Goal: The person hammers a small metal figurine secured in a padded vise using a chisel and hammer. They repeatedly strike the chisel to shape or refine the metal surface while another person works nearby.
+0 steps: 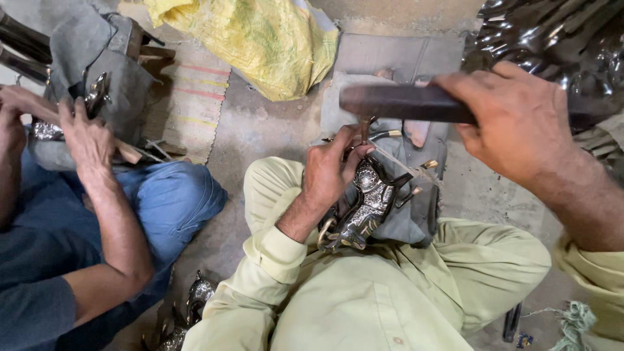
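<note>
My left hand (335, 170) pinches a thin metal punch (364, 127) upright against a shiny silver and black metal ornament (365, 205) that lies on a grey cloth-covered block (416, 214) between my knees. My right hand (520, 120) is raised above it, gripping a dark hammer (406, 103) by its handle, with the head pointing left over the punch. Pale green sleeves and trousers cover my arms and legs.
At the left sits another person in blue trousers, their hands (84, 140) working a silvery piece on a grey padded block (110, 71). A yellow sack (260, 39) lies at the top. Shiny dark metal pieces (559, 32) are piled top right. More ornaments (195, 305) rest on the floor.
</note>
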Tool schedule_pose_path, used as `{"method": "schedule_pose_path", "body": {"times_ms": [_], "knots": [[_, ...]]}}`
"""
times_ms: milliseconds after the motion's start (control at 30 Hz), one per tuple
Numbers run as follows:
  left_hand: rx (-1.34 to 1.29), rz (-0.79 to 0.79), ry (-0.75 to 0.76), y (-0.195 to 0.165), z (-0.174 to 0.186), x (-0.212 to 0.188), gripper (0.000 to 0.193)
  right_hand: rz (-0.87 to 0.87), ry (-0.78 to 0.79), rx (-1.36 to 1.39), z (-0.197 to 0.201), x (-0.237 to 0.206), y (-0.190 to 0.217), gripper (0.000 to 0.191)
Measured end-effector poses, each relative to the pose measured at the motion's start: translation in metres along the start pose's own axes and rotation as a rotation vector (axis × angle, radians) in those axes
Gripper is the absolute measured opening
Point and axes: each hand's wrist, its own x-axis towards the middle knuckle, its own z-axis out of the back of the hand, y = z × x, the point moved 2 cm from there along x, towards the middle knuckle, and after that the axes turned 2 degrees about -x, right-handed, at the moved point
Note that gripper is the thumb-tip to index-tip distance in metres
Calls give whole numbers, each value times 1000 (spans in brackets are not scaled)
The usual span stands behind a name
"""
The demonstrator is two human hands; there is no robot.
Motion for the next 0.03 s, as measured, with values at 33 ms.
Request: {"method": "schedule_pose_path", "body": {"times_ms": [33], "knots": [[27, 39, 12, 2, 1, 0, 32, -11, 94, -114, 3, 5, 4, 58]]}}
